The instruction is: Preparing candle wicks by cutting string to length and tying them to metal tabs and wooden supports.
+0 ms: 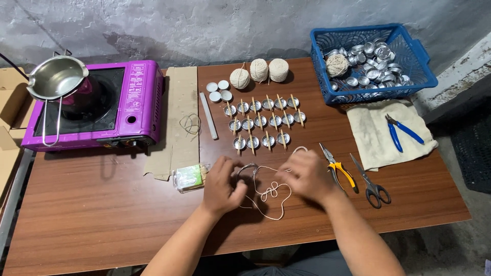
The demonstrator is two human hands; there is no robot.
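This looks like a small home workshop, with a rough grey wall, a wooden table, a purple camping stove, pliers, scissors and a blue basket of little metal cups.

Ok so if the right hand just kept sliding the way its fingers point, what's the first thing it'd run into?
The right hand points left, toward the left hand. It would first cross the loose white string and the small metal cup between them, then meet the left hand. Depth is hard to judge, so this is approximate.
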